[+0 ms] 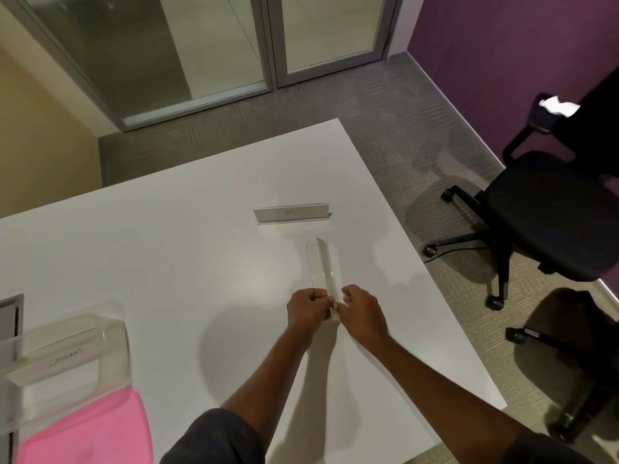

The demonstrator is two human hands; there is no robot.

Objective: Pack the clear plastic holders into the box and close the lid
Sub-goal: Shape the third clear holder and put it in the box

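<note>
A long clear plastic holder (pixel 322 269) lies lengthwise on the white table (pixel 167 229), pointing away from me. My left hand (pixel 306 308) and my right hand (pixel 363 313) both pinch its near end. A second clear holder (pixel 292 213) with a handwritten card stands farther back, apart from both hands. At the lower left is the clear plastic box (pixel 67 346), open, with a holder inside and a pink lid (pixel 87 430) lying at its near side.
Black office chairs (pixel 542 222) stand on the carpet to the right of the table. The table's right edge runs diagonally close to my right arm. Glass doors (pixel 234 45) are at the back. A grey panel (pixel 10 316) sits at the far left.
</note>
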